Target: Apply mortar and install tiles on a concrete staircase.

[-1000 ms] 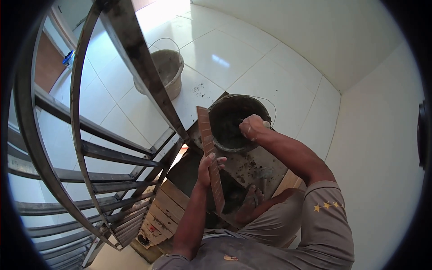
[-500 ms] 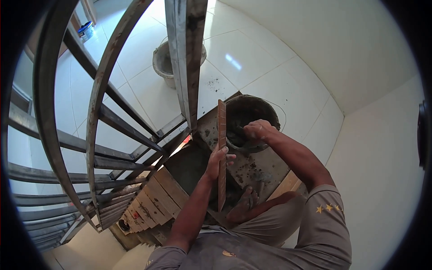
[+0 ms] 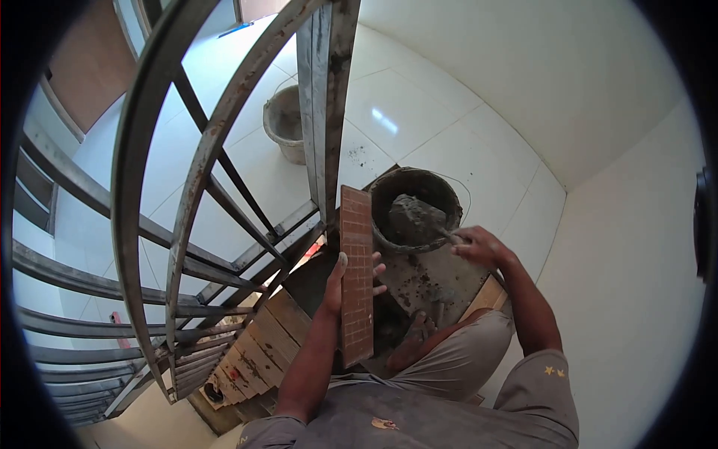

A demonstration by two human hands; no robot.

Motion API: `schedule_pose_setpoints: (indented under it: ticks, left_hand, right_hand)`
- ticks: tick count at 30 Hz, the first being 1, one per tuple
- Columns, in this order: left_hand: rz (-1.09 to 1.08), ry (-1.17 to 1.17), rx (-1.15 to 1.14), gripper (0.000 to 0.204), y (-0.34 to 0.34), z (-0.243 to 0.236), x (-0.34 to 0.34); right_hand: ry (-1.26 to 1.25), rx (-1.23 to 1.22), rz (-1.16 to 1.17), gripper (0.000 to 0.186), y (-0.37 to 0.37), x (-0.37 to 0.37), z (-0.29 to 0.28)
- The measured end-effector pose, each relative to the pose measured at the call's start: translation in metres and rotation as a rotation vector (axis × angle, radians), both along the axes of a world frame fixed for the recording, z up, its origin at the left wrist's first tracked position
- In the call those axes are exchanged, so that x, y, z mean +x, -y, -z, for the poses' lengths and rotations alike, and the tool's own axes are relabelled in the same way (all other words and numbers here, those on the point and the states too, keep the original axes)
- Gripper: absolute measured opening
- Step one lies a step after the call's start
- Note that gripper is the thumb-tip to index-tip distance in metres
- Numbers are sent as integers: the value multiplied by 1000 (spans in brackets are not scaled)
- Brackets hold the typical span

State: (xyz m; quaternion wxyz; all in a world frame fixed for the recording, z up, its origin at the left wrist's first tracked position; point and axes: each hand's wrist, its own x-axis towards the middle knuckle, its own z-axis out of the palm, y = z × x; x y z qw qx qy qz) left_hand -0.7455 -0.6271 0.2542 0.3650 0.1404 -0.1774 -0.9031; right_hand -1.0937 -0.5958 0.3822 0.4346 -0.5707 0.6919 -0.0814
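In my left hand (image 3: 334, 283) is a long, narrow tile (image 3: 357, 273), stood on its short end. Its reddish-brown back, marked with a grid pattern, faces partly toward me; my thumb is on the left edge and my fingertips show past the right one. My right hand (image 3: 482, 248) grips a trowel (image 3: 453, 237) by its handle. Wet grey mortar (image 3: 413, 213) is heaped on the blade, hiding most of it. The loaded trowel is over the mouth of a dark, mortar-coated bucket (image 3: 383, 236), just right of the tile's upper part.
Metal railing bars (image 3: 196, 187) and a thick post (image 3: 325, 112) rise at my left. Behind the post stands a second bucket (image 3: 295, 153) on white floor tiles (image 3: 419, 112). Wooden steps (image 3: 258, 348) descend at lower left. Crumbs of mortar (image 3: 413, 278) lie near my bare foot (image 3: 413, 338).
My right hand has drawn back and to the right, lifting the trowel with mortar out of the bucket's depth. The tile has turned from edge-on to show its back.
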Motion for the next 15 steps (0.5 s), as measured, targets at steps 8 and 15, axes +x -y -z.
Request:
schedule_pose_setpoints:
  ticks: [8, 15]
  left_hand:
    - [315, -360, 159, 83, -20, -49, -9]
    - [286, -507, 191, 82, -18, -84, -63]
  right_hand:
    - [-166, -767, 37, 42, -54, 29, -9]
    - [-621, -924, -19, 42, -32, 21, 12]
